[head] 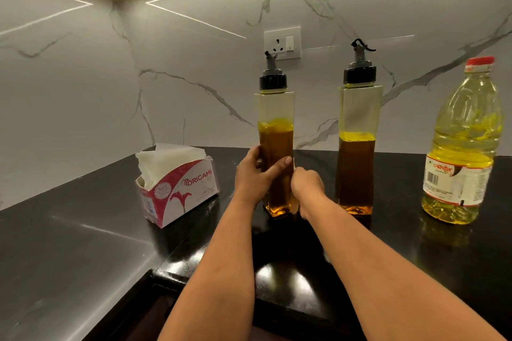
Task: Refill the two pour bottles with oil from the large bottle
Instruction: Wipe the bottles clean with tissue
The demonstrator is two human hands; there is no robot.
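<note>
The left hand (256, 174) grips the lower half of the nearer tall square clear pour bottle (276, 147), thumb across its front face and fingers curled round its far side, while the right hand (307, 185) rests against the same bottle's right edge with its fingers curled toward the glass; whether those fingers actually pinch it cannot be told. That bottle stands upright on the glossy black stone worktop (83, 230), a little over half full of amber oil, its black screw cap and grey spout still on. Taking this held bottle as the landmark: the worktop spreads beneath and all round it, and the white marble-veined wall (194, 63) rises behind it. The large clear plastic bottle of pale yellow oil (462, 147), red-capped and labelled, stands well to its right, upright and about two-thirds full. The second tall square clear pour bottle (357, 144), likewise capped and roughly half full, stands between the two, just right of the right hand. The pink-and-white cardboard tissue box (177, 188) sits to its left, white tissues poking out. The white wall socket (282, 43) is behind its spout.
</note>
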